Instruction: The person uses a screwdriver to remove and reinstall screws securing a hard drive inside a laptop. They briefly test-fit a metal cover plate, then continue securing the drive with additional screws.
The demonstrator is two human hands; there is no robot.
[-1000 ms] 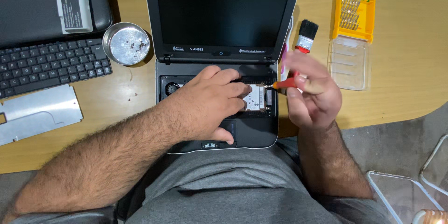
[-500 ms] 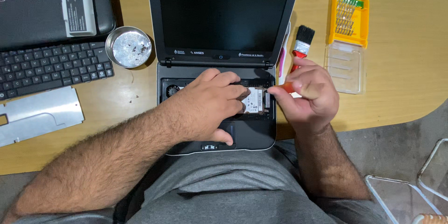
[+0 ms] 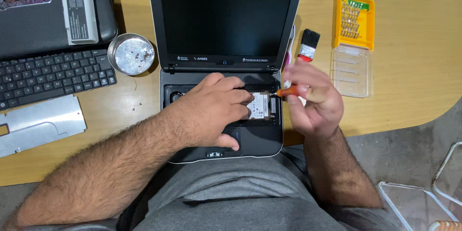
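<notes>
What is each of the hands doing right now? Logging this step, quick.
Left hand: open, fingers resting on the silver rectangular drive in the opened black laptop.
Right hand: closed on a small orange-handled screwdriver.

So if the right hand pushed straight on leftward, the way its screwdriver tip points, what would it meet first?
Most likely the hard drive in the open laptop bay: the orange screwdriver in the right hand aims at its right edge. Just beyond lie the left hand fingertips. Depth is hard to judge.
</notes>
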